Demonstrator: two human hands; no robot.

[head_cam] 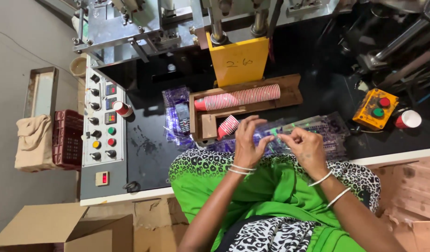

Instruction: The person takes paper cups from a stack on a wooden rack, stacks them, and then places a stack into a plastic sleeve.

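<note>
While pinched: bag [313,128] between fingers [271,138].

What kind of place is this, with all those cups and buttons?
Probably a small factory that makes paper cups. A long stack of red striped cups lies in a wooden tray below a metal machine, beside a control panel of knobs and coloured buttons. Both hands hold a clear plastic sleeve.

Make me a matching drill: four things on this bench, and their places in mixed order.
Things:
1. long cup stack
2. yellow button box
3. single cup
4. clear plastic bag

Places:
A. beside the control panel
B. in the wooden tray
C. between both hands' fingers
D. far right of the black bench

Pairs: 1-B, 2-D, 3-A, 4-C
</note>
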